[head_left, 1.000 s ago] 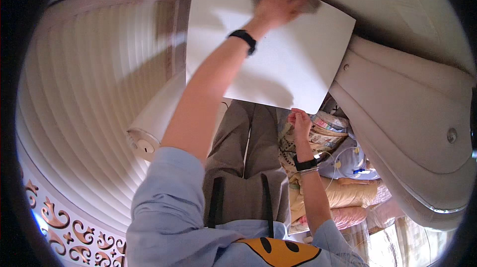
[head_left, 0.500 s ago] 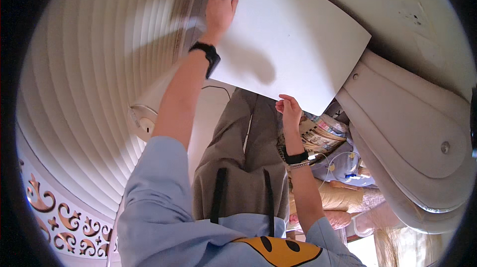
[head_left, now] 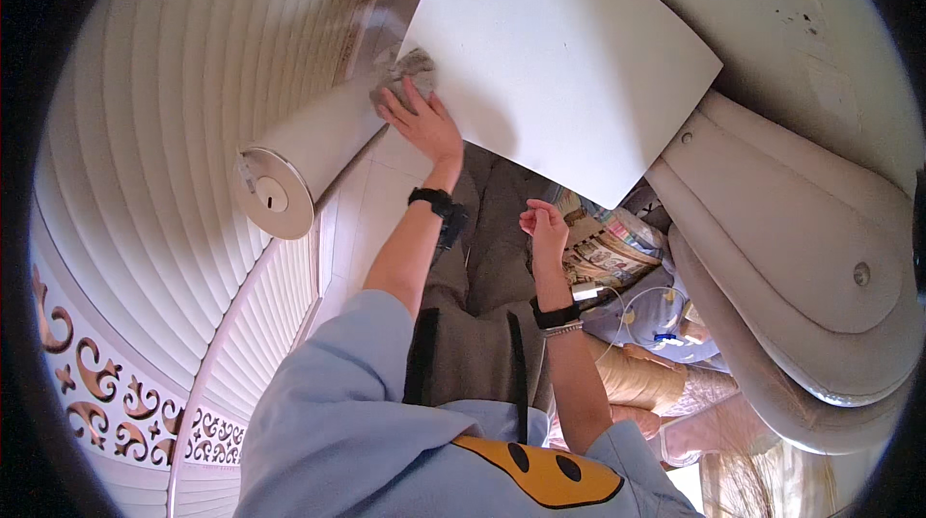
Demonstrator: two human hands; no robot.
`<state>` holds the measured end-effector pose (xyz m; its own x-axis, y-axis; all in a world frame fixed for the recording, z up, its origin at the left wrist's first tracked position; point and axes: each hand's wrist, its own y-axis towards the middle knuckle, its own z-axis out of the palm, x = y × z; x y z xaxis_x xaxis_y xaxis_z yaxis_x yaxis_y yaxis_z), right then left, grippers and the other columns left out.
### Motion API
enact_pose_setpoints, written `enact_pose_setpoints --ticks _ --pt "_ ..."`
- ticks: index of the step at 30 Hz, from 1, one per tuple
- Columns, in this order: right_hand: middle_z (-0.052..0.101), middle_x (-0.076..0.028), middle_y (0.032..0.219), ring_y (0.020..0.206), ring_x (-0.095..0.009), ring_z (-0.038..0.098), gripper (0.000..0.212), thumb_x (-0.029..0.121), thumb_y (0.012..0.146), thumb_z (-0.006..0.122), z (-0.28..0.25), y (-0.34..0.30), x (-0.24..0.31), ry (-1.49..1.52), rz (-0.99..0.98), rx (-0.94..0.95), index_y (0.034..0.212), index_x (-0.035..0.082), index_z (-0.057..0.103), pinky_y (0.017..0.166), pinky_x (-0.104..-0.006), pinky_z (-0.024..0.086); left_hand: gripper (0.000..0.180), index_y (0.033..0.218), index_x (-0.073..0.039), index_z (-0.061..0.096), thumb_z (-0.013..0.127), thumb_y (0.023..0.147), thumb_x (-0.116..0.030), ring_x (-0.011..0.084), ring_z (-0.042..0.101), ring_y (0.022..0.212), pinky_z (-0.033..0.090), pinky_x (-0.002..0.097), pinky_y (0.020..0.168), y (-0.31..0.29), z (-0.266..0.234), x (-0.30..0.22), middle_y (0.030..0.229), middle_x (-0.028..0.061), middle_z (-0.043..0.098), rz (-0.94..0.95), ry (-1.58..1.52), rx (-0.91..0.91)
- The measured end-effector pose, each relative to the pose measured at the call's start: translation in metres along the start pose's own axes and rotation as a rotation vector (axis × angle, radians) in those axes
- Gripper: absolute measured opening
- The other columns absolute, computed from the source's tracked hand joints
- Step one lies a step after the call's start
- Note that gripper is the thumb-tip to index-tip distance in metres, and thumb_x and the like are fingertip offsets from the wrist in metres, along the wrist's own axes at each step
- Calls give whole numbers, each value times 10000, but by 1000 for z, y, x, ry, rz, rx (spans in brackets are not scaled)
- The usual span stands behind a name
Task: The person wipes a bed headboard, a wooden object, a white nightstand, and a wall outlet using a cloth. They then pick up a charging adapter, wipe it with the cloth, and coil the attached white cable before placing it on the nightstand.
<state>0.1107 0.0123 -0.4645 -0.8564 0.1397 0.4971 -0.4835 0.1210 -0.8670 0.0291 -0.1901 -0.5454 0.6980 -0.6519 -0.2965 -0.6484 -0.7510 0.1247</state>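
My left hand (head_left: pixel 425 126) presses a crumpled grey cloth (head_left: pixel 413 66) against the left edge of a white tabletop (head_left: pixel 569 45). Its fingers lie over the cloth, part of which hangs past the edge. My right hand (head_left: pixel 547 230) hovers just off the tabletop's near edge, its fingers curled in and nothing visible between them. A shadow falls on the white surface to the right of my left hand.
A pale cylinder with a round end (head_left: pixel 275 192) lies left of my left arm. Beyond it stands a ribbed cream panel (head_left: pixel 183 132) with scrollwork cut-outs (head_left: pixel 116 402). At right is a beige padded seat or headboard (head_left: pixel 791 258). Patterned fabric (head_left: pixel 608 253) lies beside my right hand.
My left hand has drawn the cloth along the tabletop's left edge, from the far corner toward me. The right hand has shifted slightly down and left, still curled.
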Motion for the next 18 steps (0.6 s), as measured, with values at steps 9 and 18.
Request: enact_pose_setpoints --ticks 9,18 --pt "601 -58 711 606 -122 551 248 144 928 421 -70 23 -9 -69 -58 -294 927 -10 615 539 -277 458 504 1364 -120 360 504 880 -111 536 96 1297 217 603 1022 -169 -19 -109 1436 302 101 47 -243 547" --pt "474 -13 606 502 -105 441 206 159 901 456 -140 23 -1 142 6 -541 853 29 608 449 -260 376 495 1381 -202 341 463 909 -290 414 115 1347 208 670 981 -164 -22 -114 1480 159 137 204 -73 634"
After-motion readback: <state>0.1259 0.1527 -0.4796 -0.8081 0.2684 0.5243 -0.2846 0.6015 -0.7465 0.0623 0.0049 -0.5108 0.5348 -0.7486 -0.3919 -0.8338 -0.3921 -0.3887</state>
